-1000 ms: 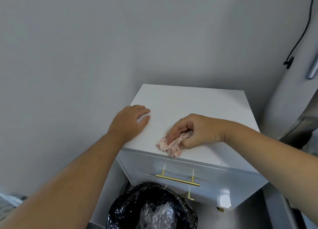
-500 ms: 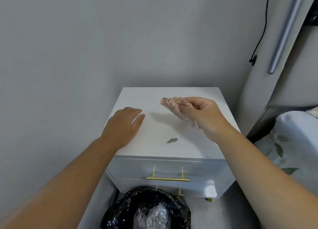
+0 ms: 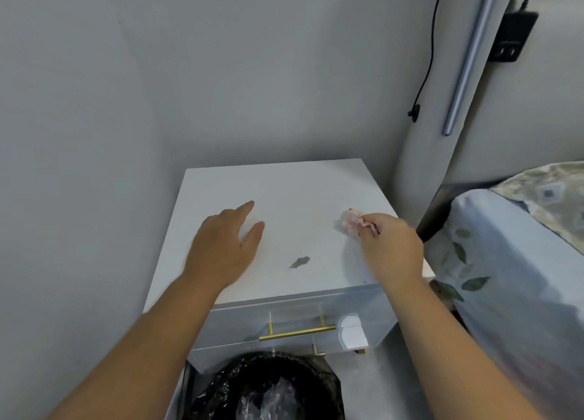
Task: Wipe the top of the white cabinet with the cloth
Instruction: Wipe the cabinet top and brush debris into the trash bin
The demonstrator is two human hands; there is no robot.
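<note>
The white cabinet (image 3: 284, 185) stands in a corner, its flat top facing me. My right hand (image 3: 390, 249) is over the top's right side, pinching a crumpled pinkish cloth (image 3: 350, 222) that sticks out past the fingertips toward the left. My left hand (image 3: 224, 249) lies palm down on the left part of the top, fingers spread and holding nothing. A small dark grey smudge (image 3: 299, 262) sits on the top near the front edge, between my two hands.
A bin lined with a black bag (image 3: 271, 388) stands right below the drawer with its gold handle (image 3: 297, 332). A bed with leaf-print bedding (image 3: 512, 261) is close on the right. Walls enclose the cabinet behind and on the left. A black cable (image 3: 426, 72) hangs at the right.
My right hand lifted the cloth off the front edge, uncovering the dark smudge, and then carried it to the right side of the top. My left hand stayed on the top.
</note>
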